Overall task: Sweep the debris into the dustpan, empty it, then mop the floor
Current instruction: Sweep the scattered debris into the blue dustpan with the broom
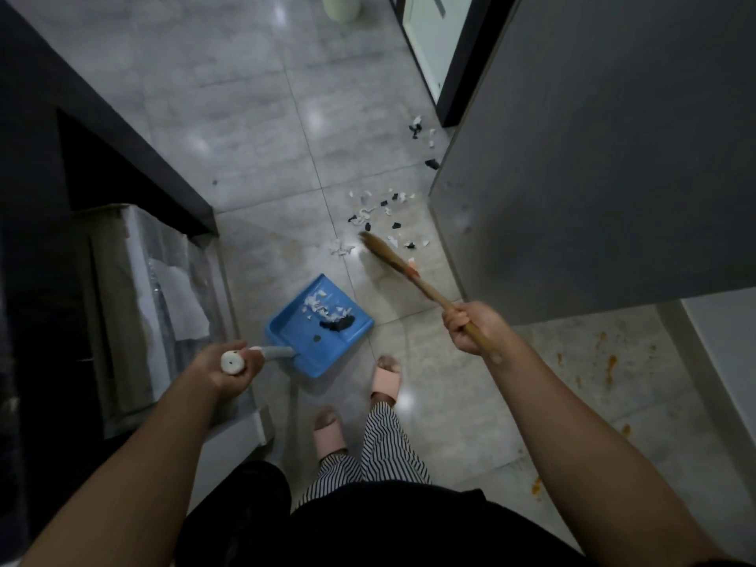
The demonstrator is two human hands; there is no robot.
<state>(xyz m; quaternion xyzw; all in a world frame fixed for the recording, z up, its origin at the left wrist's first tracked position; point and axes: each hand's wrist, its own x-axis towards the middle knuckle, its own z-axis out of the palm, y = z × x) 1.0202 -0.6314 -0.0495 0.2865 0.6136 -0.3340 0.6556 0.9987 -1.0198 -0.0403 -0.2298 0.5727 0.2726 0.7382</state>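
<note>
A blue dustpan (327, 345) lies on the tiled floor and holds white and black scraps. My left hand (229, 370) grips the white end of its long handle (245, 359). My right hand (470, 327) grips the wooden stick of a broom (388, 261), whose bristle tip touches the floor beyond the pan. White and black debris (380, 216) lies scattered just past the bristles. A second patch of scraps (423, 139) sits farther off by the wall corner.
A grey wall or door panel (593, 157) rises on the right, a dark counter (82, 128) and a plastic-wrapped box (155, 288) on the left. Orange stains (605, 362) mark the floor at right. My feet in pink slippers (384, 382) stand behind the pan.
</note>
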